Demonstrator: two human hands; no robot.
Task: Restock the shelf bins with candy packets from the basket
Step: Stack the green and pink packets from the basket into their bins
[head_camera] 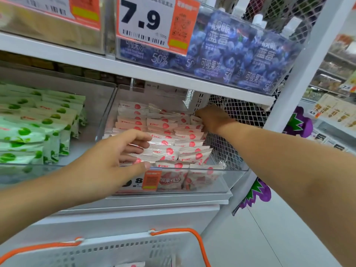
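Observation:
A clear plastic shelf bin (234,175) holds rows of white candy packets with red strawberry marks (169,135). My left hand (113,157) reaches over the bin's front rim, its straight fingers lying on the front-left packets and its thumb at the rim. My right hand (211,117) is deep at the bin's back right corner, fingers curled down among the packets there; its fingertips are hidden. The white basket (107,249) with orange handles sits at the bottom, with a strawberry packet (132,264) showing inside.
Another clear bin of green-and-white packets (36,128) stands to the left. Blue jelly pouches (240,53) fill the bin on the shelf above, behind a 7.9 price tag (146,20). White wire mesh (237,112) and a shelf post (300,74) close the right side.

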